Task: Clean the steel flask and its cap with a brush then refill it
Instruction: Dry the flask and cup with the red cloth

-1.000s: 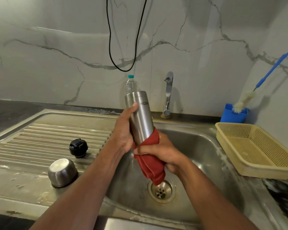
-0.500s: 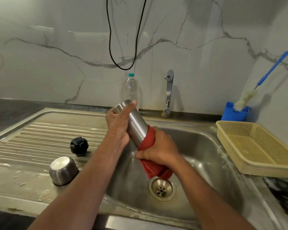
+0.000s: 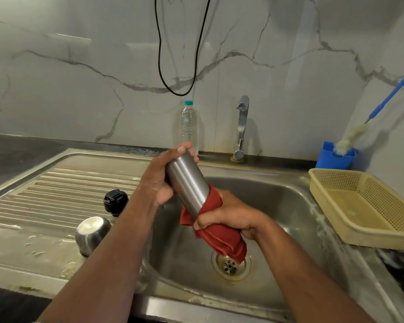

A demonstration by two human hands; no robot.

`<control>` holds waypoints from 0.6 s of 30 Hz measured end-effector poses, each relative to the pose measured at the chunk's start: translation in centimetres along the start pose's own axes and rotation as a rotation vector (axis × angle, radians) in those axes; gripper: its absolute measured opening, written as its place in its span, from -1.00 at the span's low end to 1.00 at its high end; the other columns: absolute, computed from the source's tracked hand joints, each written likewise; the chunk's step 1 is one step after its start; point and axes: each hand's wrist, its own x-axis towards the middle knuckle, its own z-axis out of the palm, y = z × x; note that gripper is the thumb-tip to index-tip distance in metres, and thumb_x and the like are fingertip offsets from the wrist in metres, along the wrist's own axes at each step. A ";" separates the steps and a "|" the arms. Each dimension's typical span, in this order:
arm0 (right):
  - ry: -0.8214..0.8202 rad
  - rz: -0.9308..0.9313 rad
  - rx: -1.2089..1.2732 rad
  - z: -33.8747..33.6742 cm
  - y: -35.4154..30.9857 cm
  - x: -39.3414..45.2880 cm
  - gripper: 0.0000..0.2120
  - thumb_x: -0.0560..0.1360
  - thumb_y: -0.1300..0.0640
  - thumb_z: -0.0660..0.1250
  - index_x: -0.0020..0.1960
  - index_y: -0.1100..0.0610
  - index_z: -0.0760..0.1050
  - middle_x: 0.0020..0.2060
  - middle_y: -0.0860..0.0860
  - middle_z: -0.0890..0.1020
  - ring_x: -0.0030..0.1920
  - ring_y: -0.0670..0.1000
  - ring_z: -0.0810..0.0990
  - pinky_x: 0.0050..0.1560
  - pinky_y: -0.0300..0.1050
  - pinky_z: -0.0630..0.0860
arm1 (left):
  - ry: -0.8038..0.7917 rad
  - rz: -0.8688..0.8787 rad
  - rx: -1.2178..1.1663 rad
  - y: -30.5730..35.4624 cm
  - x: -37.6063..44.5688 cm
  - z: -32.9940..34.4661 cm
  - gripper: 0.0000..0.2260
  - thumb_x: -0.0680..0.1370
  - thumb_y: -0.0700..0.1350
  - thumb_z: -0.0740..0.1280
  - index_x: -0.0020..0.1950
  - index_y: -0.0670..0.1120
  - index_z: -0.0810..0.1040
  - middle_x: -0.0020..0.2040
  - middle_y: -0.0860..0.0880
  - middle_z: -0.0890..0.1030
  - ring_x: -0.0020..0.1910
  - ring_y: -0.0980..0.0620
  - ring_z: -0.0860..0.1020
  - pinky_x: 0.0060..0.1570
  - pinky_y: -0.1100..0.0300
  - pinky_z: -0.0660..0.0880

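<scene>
Home kitchen. Steel sink (image 3: 278, 197) with ribbed drainboard (image 3: 56, 194), wall tap (image 3: 241, 127), marble-look wall tiles (image 3: 79, 78), bottle brush (image 3: 359, 129) in holder, plastic basket (image 3: 369, 206) beside.

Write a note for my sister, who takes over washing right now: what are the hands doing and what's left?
Left hand grips the steel flask at its upper end, tilted over the sink.
Right hand wraps a red cloth around its lower end.
Black stopper and steel cap sit on the drainboard; brush is back in the blue holder.
Washing looks done. Left: finish wiping, refill, close.
</scene>
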 end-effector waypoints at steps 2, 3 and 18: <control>0.103 -0.015 -0.082 0.2 0.1 0.3 -0.34 0.23 0.22 0.66 0.29 0.01 0.56 0.02 0.08 0.77 0.04 0.16 0.76 0.16 0.27 0.67 | 0.091 0.048 0.068 -0.4 0.2 0.9 -0.69 0.41 -0.10 0.60 0.10 -0.15 0.69 -0.07 -0.13 0.69 -0.03 -0.11 0.66 0.05 0.00 0.60; 0.206 -0.022 -0.185 0.3 0.0 0.4 -0.29 0.19 0.12 0.68 0.30 -0.04 0.54 0.02 0.00 0.76 0.02 0.08 0.75 0.15 0.20 0.68 | 0.189 0.062 0.104 -0.6 0.3 1.8 -0.76 0.41 -0.11 0.62 0.00 -0.14 0.70 -0.12 -0.12 0.69 -0.07 -0.11 0.65 -0.01 0.03 0.61; 0.044 -0.032 -0.029 -0.1 -0.3 -0.1 -0.36 0.25 0.25 0.65 0.29 0.04 0.56 0.01 0.13 0.77 0.06 0.21 0.75 0.18 0.33 0.65 | -0.073 0.109 0.208 -0.7 0.3 0.8 -0.54 0.34 -0.08 0.60 0.21 -0.21 0.71 -0.01 -0.16 0.71 0.02 -0.11 0.67 0.16 0.00 0.59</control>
